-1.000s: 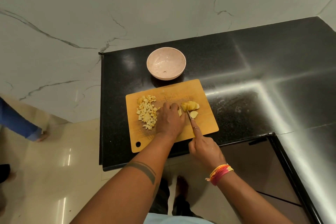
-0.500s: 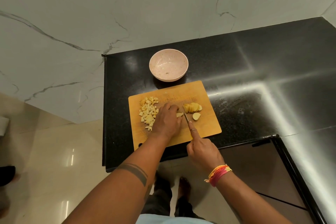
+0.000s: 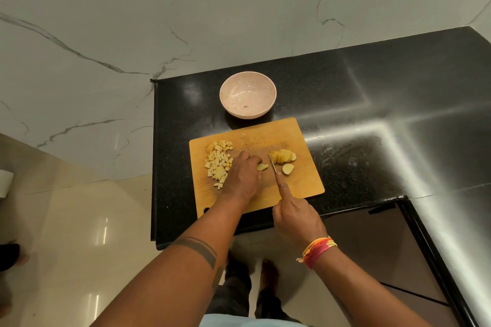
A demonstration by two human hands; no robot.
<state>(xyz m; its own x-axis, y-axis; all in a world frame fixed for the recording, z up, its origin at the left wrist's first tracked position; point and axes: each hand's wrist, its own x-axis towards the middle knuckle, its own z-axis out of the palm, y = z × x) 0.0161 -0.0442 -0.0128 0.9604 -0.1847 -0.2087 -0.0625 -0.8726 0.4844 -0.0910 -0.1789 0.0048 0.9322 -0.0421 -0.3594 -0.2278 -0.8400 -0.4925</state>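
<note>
A small pale yellow potato slice [image 3: 262, 167] lies flat near the middle of the rectangular wooden cutting board [image 3: 301, 184]. The left hand [image 3: 243, 175] comes from the near side, and its grip is closed on this slice, with the curled fingertips pressing it to the board. Just right of the slice stands the thin steel knife [image 3: 273, 165], with its blade pointing away from the person. The right hand [image 3: 295, 218] has its grip closed round the knife handle, and the index finger lies straight along the back of the blade.

To the right of the blade there is a leaning row of round potato slices [image 3: 283, 156], and near it one separate half-round potato piece [image 3: 288, 168]. On the left part of the board is a heap of small potato cubes [image 3: 219, 163], partly behind the left hand. Beyond the board a round pale pink bowl [image 3: 263, 103] stands on the black speckled stone tabletop [image 3: 372, 87].
</note>
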